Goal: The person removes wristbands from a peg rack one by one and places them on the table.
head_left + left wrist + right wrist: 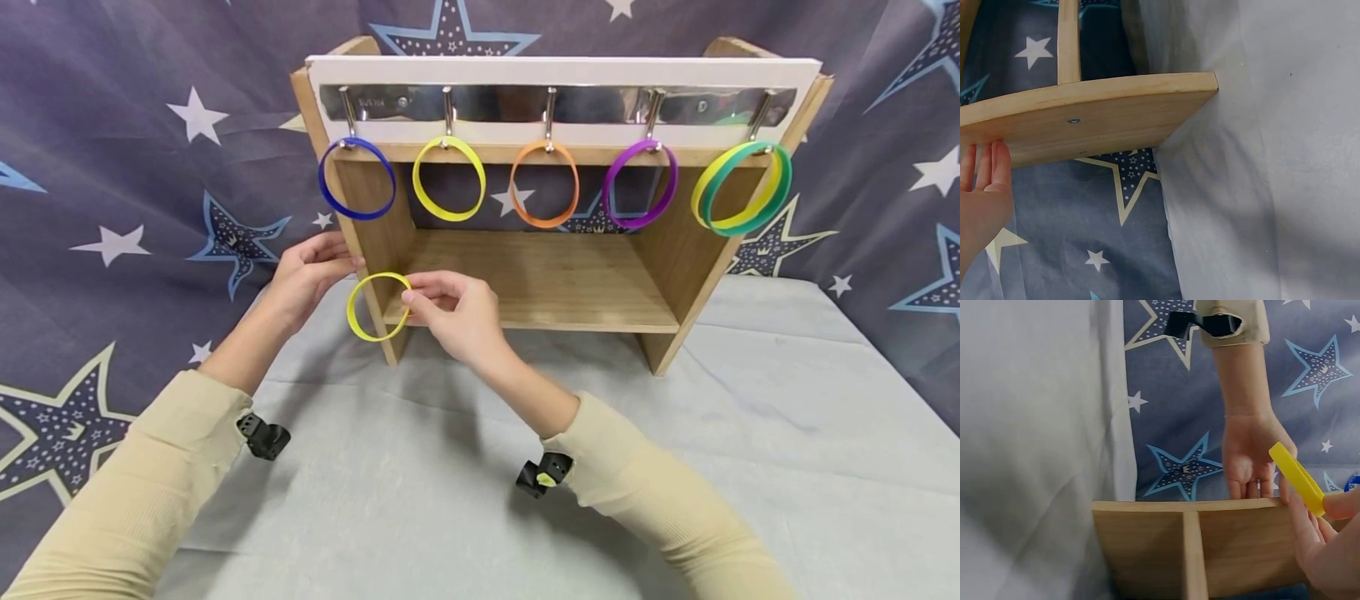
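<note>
Pinching yellow ring (1294, 477) at three o'clock with right hand (463, 315), likely leaving loop clear; resting left hand (306, 275), straight-fingered, against rack (1135, 119).

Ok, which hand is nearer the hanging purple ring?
Right. The right hand is below and left of the purple ring, pinching a yellow ring; the left hand is farther left, at the wooden side panel.
</note>
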Tool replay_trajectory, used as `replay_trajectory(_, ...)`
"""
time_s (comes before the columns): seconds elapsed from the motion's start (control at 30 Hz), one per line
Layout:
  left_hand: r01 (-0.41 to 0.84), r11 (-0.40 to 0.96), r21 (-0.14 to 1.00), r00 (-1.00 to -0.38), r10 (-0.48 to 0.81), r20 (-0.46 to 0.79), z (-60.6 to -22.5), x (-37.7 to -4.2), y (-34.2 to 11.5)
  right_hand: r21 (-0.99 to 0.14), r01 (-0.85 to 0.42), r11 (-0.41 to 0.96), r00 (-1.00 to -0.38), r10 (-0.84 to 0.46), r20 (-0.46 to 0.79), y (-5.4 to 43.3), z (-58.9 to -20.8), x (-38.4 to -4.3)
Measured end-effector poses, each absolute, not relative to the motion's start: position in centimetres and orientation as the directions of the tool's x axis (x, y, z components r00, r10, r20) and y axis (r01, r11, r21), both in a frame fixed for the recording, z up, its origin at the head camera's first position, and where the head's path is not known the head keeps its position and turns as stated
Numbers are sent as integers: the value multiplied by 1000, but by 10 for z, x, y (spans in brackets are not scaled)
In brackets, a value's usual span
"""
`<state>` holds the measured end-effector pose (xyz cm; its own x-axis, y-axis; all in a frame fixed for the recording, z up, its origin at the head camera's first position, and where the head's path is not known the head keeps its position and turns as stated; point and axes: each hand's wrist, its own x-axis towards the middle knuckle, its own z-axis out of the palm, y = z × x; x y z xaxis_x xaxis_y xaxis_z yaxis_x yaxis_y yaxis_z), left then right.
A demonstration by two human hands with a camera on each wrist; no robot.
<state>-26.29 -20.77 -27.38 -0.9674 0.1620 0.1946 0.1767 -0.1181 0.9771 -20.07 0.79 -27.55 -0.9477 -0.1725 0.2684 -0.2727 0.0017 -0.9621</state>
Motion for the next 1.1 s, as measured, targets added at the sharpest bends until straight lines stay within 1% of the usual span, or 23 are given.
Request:
replay_trajectory(0.1,177,-126,976,-967,164,197,-274,-262,-208,-968,-251,1,-951,-185,246,7,-281,-200)
replay_trajectory(0.37,178,-143,974,-965,170,201,-273,-261,-208,-972,-228,62,-953,-217,210,5,-297,-198)
replay_trajectory(0.6,182,-151,972,-963,172,207,-274,-262,-207,-979,-197,59,-952,-250,177,1,-309,-196)
replay_trajectory(0.9,183,-159,970,-961,178,211,-274,-261,-208,-995,-79,64,-960,-273,59,-4,-324,-191)
replay_trajectory(1.1,178,-169,969,-962,176,207,-274,-261,-208,-999,25,34,-956,-290,-34,-8,-336,-190)
